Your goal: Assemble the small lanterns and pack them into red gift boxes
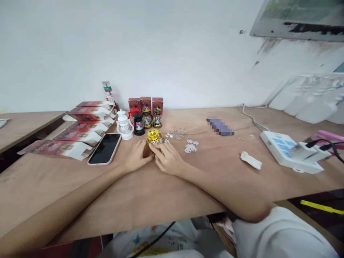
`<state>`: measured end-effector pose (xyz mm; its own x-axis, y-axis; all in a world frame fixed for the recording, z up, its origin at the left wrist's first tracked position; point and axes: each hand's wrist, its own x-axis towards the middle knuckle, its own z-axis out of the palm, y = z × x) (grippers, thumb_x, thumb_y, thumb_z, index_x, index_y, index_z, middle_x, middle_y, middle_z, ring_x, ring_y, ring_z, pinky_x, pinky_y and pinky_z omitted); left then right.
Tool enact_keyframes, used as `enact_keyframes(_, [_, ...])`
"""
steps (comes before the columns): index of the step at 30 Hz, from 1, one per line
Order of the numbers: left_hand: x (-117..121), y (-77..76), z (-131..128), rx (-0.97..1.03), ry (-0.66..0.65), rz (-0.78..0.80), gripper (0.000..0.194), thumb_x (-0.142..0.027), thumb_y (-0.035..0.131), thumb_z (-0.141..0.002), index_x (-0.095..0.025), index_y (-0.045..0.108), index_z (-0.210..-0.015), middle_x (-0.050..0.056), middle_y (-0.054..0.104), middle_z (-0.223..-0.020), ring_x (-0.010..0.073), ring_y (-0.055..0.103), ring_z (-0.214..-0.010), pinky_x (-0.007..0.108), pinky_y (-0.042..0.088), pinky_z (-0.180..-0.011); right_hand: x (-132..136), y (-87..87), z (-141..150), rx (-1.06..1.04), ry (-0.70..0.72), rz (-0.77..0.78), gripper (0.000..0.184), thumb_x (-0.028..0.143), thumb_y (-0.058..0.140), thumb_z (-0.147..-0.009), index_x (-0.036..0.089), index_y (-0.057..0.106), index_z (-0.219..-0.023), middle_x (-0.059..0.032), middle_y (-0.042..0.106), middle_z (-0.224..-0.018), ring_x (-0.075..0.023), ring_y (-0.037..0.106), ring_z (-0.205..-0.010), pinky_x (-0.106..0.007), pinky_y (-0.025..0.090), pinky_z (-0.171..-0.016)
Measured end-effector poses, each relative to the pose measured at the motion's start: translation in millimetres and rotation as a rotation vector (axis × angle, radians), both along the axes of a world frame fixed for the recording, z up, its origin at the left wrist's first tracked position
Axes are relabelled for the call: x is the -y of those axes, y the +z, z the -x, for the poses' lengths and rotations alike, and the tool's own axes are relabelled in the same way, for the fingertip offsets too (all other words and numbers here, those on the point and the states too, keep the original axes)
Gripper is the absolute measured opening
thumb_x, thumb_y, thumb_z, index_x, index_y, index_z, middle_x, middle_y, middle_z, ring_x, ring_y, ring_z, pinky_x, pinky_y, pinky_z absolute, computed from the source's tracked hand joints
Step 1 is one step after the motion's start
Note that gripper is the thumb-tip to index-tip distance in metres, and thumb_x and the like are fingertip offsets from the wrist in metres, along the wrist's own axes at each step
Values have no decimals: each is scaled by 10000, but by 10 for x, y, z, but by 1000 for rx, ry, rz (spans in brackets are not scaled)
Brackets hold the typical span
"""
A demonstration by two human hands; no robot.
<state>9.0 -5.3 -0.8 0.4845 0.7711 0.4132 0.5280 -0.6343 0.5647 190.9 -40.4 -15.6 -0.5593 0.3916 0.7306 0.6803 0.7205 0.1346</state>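
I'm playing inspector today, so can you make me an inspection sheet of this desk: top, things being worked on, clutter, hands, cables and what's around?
Surface: brown, wood-look tabletop, flat.
Things worked on: shiny gold-coloured little lantern, upright; small flat white pieces and thin silvery wire pieces lie nearby.
Clutter: black-screened phone with pale pink edge; white strip-shaped scrap.
Hands: left hand and right hand hold the lantern between them.
Cables: thin white cable meets boxy white power strip; thin black cables at its right.
Surroundings: white painted wall, stained at right.
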Motion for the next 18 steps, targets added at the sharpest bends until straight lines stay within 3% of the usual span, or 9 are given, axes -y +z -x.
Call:
enact_keyframes(3, [-59, 159, 96, -274, -24, -158, 466, -289, 585, -723, -156, 516, -1165, 155, 567, -1181, 340, 496, -1120, 492, 376, -968, -15, 8, -21, -24, -88, -34, 442, 129, 421, -842, 52, 533, -1263, -150, 599, -946, -258, 496, -848, -395, 436, -725])
enact_keyframes(6, [-125, 458, 285, -489, -74, -245, 534, -251, 599, -664, -155, 516, -1182, 146, 549, -1218, 331, 471, -1137, 474, 341, -995, -9, 11, -28, -58, -167, -44, 433, 121, 448, -810, 58, 563, -1223, -152, 607, -941, -271, 480, -843, -409, 414, -720])
enact_keyframes(9, [-136, 773, 667, -572, 2, -214, 508, -266, 634, -622, -176, 571, -1118, 121, 600, -1117, 329, 521, -1046, 491, 341, -984, 12, 7, -22, -96, -174, -59, 406, 118, 464, -798, 72, 581, -1184, -150, 609, -971, -276, 475, -881, -413, 402, -754])
enact_keyframes(11, [-92, 901, 1055, -588, 95, -212, 523, -298, 638, -625, -182, 573, -1131, 112, 607, -1136, 341, 523, -1076, 527, 322, -1003, 29, 6, -15, -111, -160, -76, 372, 120, 466, -801, 89, 594, -1149, -145, 607, -980, -271, 473, -893, -405, 395, -764])
enact_keyframes(13, [-17, 914, 1517, -626, 218, -253, 635, -372, 639, -626, -204, 524, -1228, 112, 568, -1253, 379, 486, -1163, 587, 297, -1011, 45, 8, -8, -117, -143, -98, 336, 119, 462, -805, 113, 607, -1109, -135, 606, -983, -261, 472, -898, -394, 387, -769])
enact_keyframes(15, [70, 816, 1977, -658, 335, -336, 746, -478, 644, -601, -245, 481, -1291, 90, 544, -1310, 414, 442, -1230, 636, 256, -1025, 59, 15, 0, -126, -127, -130, 307, 112, 461, -806, 131, 617, -1069, -121, 609, -978, -249, 472, -902, -379, 377, -774])
enact_keyframes(18, [199, 577, 2473, -667, 405, -457, 574, -449, 478, -753, -276, 478, -1300, 43, 579, -1274, 360, 526, -1181, 602, 309, -1017, 75, 30, 8, -147, -116, -180, 279, 100, 471, -798, 133, 623, -1030, -107, 619, -968, -235, 475, -904, -360, 364, -776])
